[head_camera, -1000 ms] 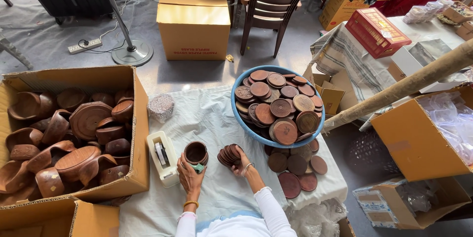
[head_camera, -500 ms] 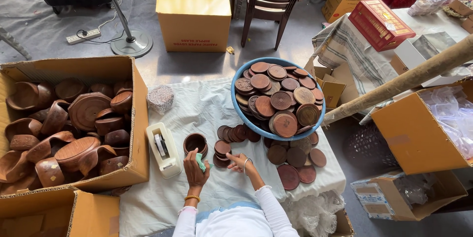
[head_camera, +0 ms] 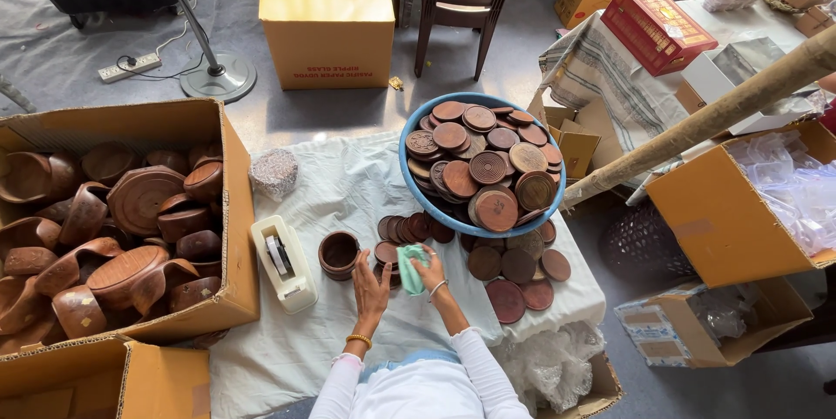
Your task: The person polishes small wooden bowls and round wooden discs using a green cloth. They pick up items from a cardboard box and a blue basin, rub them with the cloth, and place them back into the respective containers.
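My left hand lies with fingers spread on the white sheet, its fingertips at a small wooden disc, just right of a small round wooden bowl. My right hand grips a crumpled green cloth and presses it over a short row of small dark discs. Behind them stands a blue basin heaped with round wooden lids. More flat discs lie spread to the right of my hands.
A white tape dispenser lies left of the bowl. A big cardboard box of wooden bowls stands at the left. A closed carton, a fan stand, stacked chairs, a bamboo pole and open boxes surround the sheet.
The stack of small discs my right hand held now lies spread in a row on the sheet. The green cloth has passed from my left hand to my right.
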